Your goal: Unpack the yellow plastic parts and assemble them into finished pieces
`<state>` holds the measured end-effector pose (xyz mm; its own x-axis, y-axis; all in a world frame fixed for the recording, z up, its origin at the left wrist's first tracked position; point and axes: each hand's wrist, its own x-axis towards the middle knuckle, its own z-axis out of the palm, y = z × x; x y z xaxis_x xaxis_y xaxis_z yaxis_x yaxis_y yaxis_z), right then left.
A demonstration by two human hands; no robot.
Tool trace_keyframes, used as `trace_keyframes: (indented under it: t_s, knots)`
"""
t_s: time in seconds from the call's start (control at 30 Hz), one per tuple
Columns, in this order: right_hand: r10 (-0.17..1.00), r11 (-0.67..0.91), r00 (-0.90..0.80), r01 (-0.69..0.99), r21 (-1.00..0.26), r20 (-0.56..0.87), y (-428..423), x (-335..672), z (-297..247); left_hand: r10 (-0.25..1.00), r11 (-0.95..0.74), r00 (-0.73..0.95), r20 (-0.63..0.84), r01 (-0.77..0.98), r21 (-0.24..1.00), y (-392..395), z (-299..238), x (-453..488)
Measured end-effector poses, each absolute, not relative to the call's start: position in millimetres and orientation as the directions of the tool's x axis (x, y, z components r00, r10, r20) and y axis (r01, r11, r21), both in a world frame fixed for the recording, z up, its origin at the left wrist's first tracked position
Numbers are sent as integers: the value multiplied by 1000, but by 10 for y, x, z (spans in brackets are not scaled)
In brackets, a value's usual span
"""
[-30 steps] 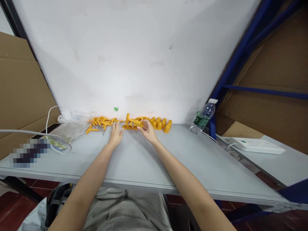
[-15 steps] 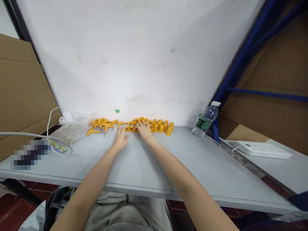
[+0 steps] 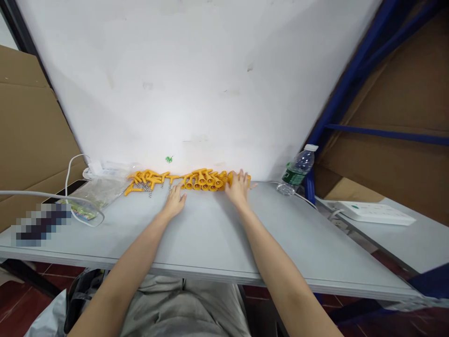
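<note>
Several yellow T-shaped corkscrew handles [image 3: 150, 178] with metal spirals lie in a loose heap left of my hands. In the middle, yellow corkscrews [image 3: 205, 180] are stacked on their sides, their bell-shaped ends facing me. My left hand [image 3: 174, 202] rests on the table at the stack's left end, fingers extended and touching or close to it. My right hand [image 3: 238, 188] is spread over the yellow bell-shaped caps [image 3: 223, 176] at the right end of the row, covering most of them. No piece is visibly gripped in either hand.
A white board [image 3: 210, 93] stands behind the grey table [image 3: 206, 238]. At left are a clear plastic bag [image 3: 108, 192], a phone [image 3: 75, 186] and white cables. A water bottle [image 3: 298, 169] stands tilted at right, near a blue frame [image 3: 336, 105] and a white power strip [image 3: 375, 213].
My right hand has moved right, from the middle of the corkscrew stack to the caps at its right end, uncovering the stacked bell ends. My left hand has stayed nearly in place.
</note>
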<state>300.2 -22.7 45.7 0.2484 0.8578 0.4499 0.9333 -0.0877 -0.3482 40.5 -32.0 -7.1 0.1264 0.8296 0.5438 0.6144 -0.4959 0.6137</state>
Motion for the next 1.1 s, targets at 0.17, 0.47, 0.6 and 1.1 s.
trace_keyframes:
  t_s: [0.17, 0.47, 0.6, 1.1]
  knots:
    - [876, -223, 379, 868, -443, 300, -171, 3363, 150, 832, -491, 129, 540, 624, 607, -308, -81, 398]
    - [929, -284, 354, 873, -397, 112, -179, 3376, 81, 851, -466, 119, 512, 619, 632, -331, -45, 398]
    - [881, -253, 410, 828, -500, 234, -226, 3341, 154, 839, -473, 107, 533, 627, 618, -314, -59, 399]
    - [669, 412, 189, 711, -570, 719, -177, 2962, 256, 875, 350, -441, 199, 861, 370, -415, 284, 4]
